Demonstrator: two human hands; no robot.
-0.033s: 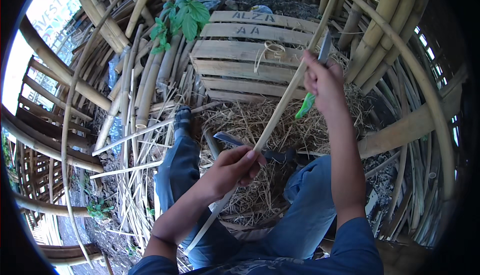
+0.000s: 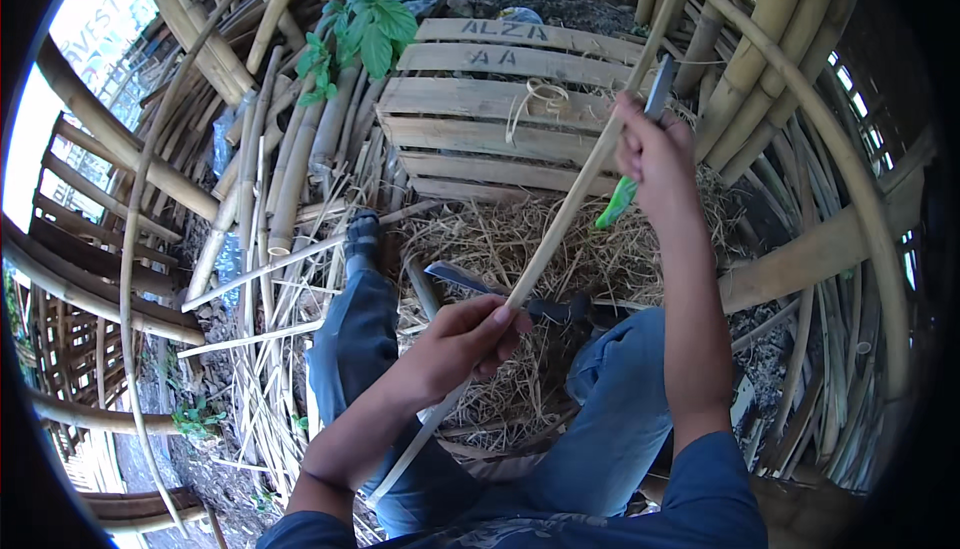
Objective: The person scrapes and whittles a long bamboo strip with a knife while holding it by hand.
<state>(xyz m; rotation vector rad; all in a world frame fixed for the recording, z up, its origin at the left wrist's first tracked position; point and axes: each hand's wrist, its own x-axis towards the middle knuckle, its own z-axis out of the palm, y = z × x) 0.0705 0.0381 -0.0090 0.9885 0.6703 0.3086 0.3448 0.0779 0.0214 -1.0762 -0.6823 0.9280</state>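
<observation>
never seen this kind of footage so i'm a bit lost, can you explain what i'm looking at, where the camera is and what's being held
There is no robot here, just a person's two bare hands. The camera is the left one of two wide fisheye cameras worn on that person's head, looking down, so straight edges bend near the rim.

The left hand grips a long pale strip that slants up to the right. The right hand holds a green-handled knife, blade pointing up beside the strip; whether they touch is hard to tell.

Straw-like shavings litter the ground around the legs. Beyond lies a slatted wooden panel, with bamboo poles standing to the right.
</observation>
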